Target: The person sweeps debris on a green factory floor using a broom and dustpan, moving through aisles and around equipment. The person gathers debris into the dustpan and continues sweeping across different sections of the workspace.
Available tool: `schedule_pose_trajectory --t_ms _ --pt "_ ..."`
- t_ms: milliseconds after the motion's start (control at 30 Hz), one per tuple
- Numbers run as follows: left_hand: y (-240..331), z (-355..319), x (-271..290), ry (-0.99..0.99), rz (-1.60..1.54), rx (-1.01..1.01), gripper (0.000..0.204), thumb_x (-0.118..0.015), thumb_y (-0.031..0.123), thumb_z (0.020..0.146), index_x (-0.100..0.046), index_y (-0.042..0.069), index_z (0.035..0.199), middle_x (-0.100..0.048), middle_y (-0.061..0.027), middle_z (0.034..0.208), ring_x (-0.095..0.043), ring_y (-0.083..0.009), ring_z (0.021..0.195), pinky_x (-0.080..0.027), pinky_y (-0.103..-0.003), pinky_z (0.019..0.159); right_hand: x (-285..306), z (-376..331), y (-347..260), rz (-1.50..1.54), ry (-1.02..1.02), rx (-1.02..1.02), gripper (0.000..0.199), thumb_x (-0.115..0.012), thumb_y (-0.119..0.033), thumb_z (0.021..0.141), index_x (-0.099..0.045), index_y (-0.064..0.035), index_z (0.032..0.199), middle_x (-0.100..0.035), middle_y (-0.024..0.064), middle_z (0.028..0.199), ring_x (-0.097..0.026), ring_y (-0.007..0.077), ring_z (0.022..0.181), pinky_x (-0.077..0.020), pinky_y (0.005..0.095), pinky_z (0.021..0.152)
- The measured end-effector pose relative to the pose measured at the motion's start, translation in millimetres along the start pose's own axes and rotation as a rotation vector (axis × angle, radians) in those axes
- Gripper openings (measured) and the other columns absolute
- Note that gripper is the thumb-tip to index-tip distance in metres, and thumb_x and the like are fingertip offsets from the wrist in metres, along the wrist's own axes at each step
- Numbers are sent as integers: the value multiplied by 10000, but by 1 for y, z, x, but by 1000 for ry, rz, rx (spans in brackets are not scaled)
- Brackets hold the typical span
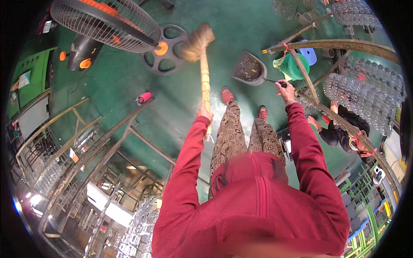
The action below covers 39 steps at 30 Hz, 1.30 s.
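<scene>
My left hand (205, 112) is closed round the pale, wrapped handle of a broom (205, 79). The broom's tan bristle head points away from me, beside the grey round base of a fan. In my right hand (285, 91) is the black handle of a dustpan (250, 69), fingers wrapped round it. The dustpan is dark grey and holds small bits of debris. Its mouth faces left, toward the bristles, with a stretch of green floor between them.
A large floor fan (107, 23) with orange parts stands far left. Metal frames (129, 124) line the left side. On the right, a rack beam (344, 44) carries clear strung pieces (365, 92); a green basket (294, 66) stands below. Another person (344, 127) crouches there. A pink object (143, 98) lies left.
</scene>
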<state>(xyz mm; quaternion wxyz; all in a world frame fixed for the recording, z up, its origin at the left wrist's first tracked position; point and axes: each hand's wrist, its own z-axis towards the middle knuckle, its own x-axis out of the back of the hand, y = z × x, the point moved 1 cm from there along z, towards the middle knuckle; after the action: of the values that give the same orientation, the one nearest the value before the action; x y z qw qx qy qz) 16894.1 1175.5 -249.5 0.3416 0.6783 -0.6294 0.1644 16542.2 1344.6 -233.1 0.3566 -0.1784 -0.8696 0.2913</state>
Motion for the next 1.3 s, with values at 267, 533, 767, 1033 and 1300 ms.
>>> schedule_pose_trajectory --t_ms 267,533,767,1033,1300 --pt "4 -100 68 -701 -911 200 816 -551 -53 638 -187 167 1334 -453 -39 606 -426 -102 411 -373 -260 353 -6 3 -27 -35 10 -35 230 -651 -239 725 -602 -57 856 -553 63 706 -547 119 568 -480 237 459" --pt "23 -101 143 -540 -795 53 841 -587 -62 625 -192 154 1335 -452 -33 604 -433 -121 396 -377 -270 325 1 7 -18 6 27 -21 254 -660 -256 708 -603 -67 868 -560 76 667 -560 151 547 -483 271 468" --pt "100 64 166 -278 -558 -286 717 -555 -22 618 -287 94 1273 -519 -71 609 -487 -150 403 -420 -298 327 27 -14 15 172 4 -59 216 -659 -202 719 -594 -45 852 -544 58 697 -543 125 575 -503 247 477" --pt "156 145 92 -11 111 -204 579 -566 150 631 -400 140 1186 -574 -202 958 -545 -348 928 -440 -395 803 27 -63 41 392 199 -264 234 -661 -195 726 -578 -23 863 -545 45 704 -589 145 559 -439 224 468" --pt "91 -3 50 -471 263 -176 776 -553 10 634 -240 195 1319 -589 -142 700 -578 -229 519 -476 -338 454 23 -87 83 552 307 -359 223 -656 -235 735 -584 -57 848 -546 18 701 -604 144 565 -391 218 434"
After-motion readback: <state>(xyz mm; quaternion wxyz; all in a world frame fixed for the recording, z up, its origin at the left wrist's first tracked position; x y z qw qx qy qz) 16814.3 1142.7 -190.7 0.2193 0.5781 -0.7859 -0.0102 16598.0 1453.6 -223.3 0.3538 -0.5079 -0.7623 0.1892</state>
